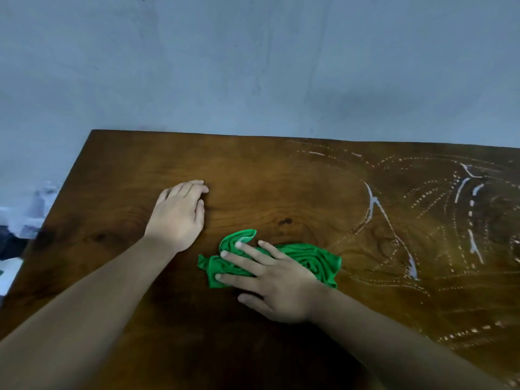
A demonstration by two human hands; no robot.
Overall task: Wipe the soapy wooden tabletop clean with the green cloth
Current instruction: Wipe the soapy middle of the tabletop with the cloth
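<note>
A crumpled green cloth (315, 260) lies on the dark wooden tabletop (253, 178), near its middle. My right hand (270, 280) presses flat on the cloth with straight, spread fingers pointing left. My left hand (178, 212) rests palm down on the bare wood to the upper left of the cloth, fingers together. White soap streaks and dotted foam trails (439, 220) cover the right part of the tabletop, starting just right of the cloth. The wood under and left of the hands looks free of soap.
A plain grey-blue wall (253, 66) stands right behind the table's far edge. The table's left edge runs diagonally from far to near, with blurred pale objects (25, 218) beyond it at a lower level.
</note>
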